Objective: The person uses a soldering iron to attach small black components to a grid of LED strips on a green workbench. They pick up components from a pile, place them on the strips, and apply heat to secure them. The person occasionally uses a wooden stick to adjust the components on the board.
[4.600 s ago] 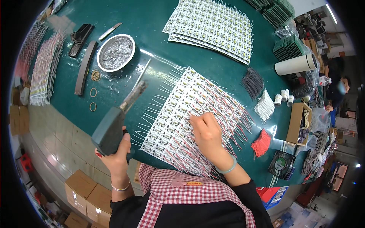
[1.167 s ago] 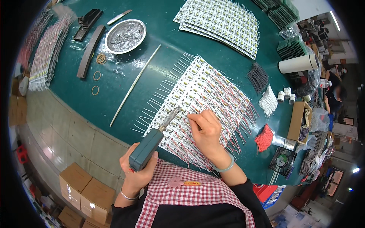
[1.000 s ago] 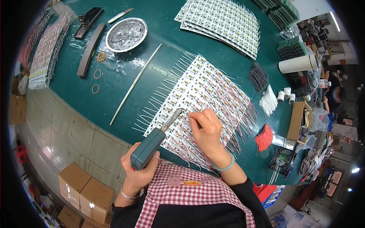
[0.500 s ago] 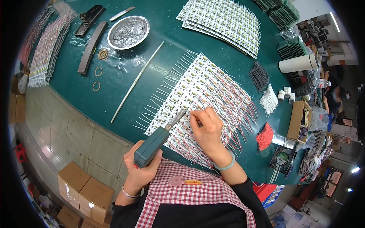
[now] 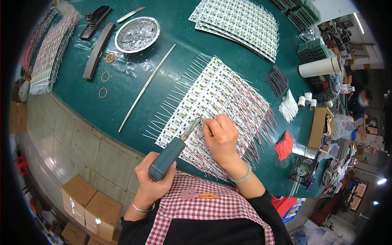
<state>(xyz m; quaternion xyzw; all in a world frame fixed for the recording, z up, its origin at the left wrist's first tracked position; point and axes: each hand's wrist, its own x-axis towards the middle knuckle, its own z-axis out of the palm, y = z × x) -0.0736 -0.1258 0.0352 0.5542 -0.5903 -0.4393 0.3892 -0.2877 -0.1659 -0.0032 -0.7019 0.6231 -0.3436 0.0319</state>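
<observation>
My left hand (image 5: 154, 183) is wrapped round the dark green body of a soldering gun (image 5: 166, 158). Its metal tip rests at or just above a white panel of small circuit boards (image 5: 192, 98) lying tilted on the bench. My right hand (image 5: 222, 136) is closed in a pinch over the panel, its fingertips right beside the gun's tip; whatever is between them is too small to make out. Red and white wires (image 5: 245, 102) cover the panel's right part, and white wires stick out along its left edge.
On the green bench (image 5: 110, 118) lie a thin rod (image 5: 147, 87), a metal bowl (image 5: 137, 34), rubber bands (image 5: 105, 76) and stacked panels (image 5: 241, 28). Black wires (image 5: 277, 81), white wires (image 5: 288, 107), red wires (image 5: 283, 146) and a small fan (image 5: 303, 169) are at right. Another person (image 5: 361, 100) is beyond.
The soldering gun and my left hand have shifted slightly to the right, with the tip still by my right fingertips. My right hand has barely moved.
</observation>
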